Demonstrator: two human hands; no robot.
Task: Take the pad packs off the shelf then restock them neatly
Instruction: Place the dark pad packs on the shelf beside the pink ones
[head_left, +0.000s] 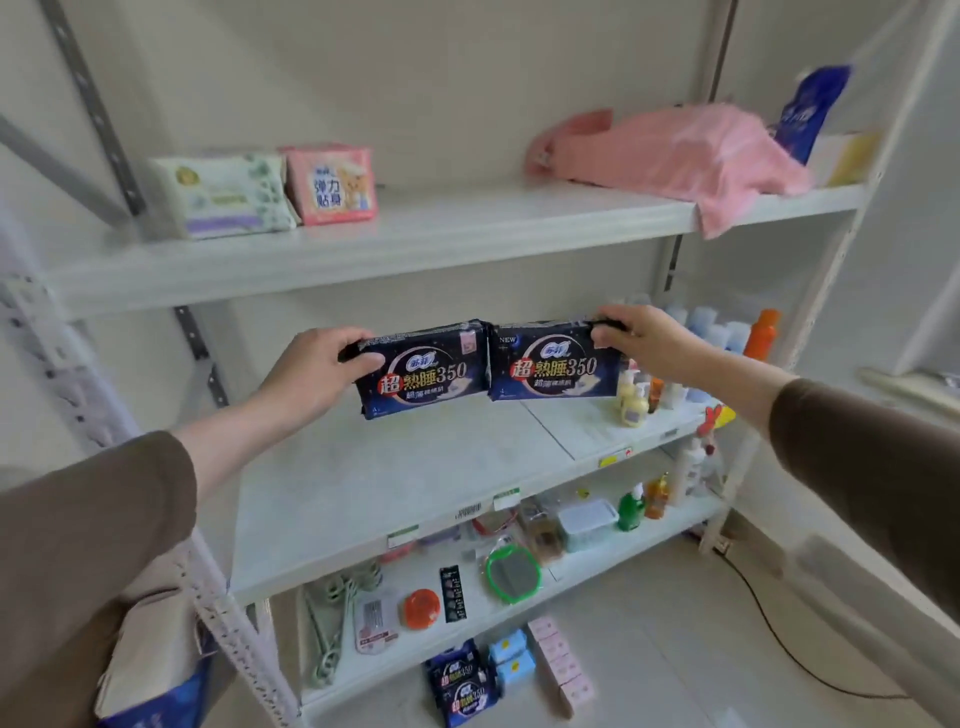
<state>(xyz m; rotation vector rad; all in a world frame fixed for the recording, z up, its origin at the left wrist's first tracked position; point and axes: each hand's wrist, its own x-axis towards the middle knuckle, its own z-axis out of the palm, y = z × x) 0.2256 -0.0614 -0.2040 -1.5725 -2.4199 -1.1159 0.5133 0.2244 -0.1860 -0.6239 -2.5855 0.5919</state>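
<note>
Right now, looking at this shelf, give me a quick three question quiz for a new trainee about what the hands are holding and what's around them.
1. True or false: each hand holds one dark navy plastic pad pack.
2. Which sits on the top shelf beside the pale green floral wipes pack? A) an orange bottle B) a pink pad pack C) a green-rimmed mirror
3. Fill in: the two held packs sit side by side over the ____ shelf.

Key
1. True: left hand grips the left navy pack, right hand the right navy pack.
2. B, the pink pad pack beside the wipes pack.
3. Middle shelf.
</note>
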